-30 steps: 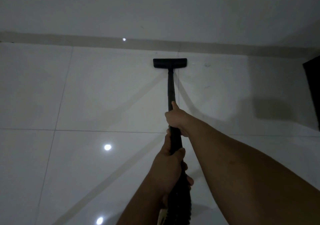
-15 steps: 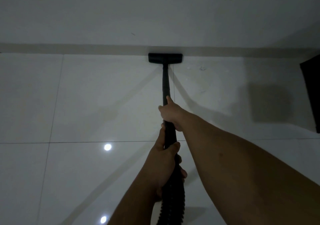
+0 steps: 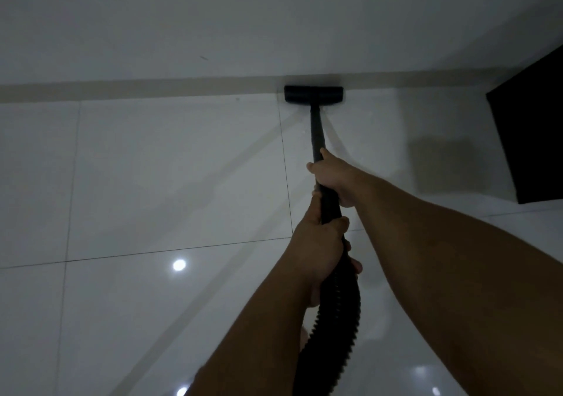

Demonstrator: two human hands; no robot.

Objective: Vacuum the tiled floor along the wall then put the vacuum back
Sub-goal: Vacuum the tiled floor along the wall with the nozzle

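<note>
- As I stand over the glossy tiled floor (image 3: 152,167) in dim light, both my bare hands are wrapped around the black vacuum wand (image 3: 317,133).
- My right hand (image 3: 333,179) is the farther one, fingers curled round the rigid tube, forefinger laid along it toward the wall.
- My left hand (image 3: 320,249) grips nearer to me, closed round the spot where the tube meets the ribbed hose (image 3: 332,328), thumb over the top.
- The two hands sit close together on the wand, the right just ahead of the left.
- The hose bends down from my left hand and runs off the near edge of the view.
- The flat floor head (image 3: 313,94) lies on the tiles at the far end of the wand, its far edge up against the beige skirting strip (image 3: 137,89) at the foot of the white wall (image 3: 213,14).
- It sits right of centre, just right of a grout line running toward the wall.
- A dark rectangular object (image 3: 530,133) stands at the far right, near the wall; I cannot tell what it is.
- Round ceiling-light reflections (image 3: 179,264) glint on the near tiles, left of my arms.
</note>
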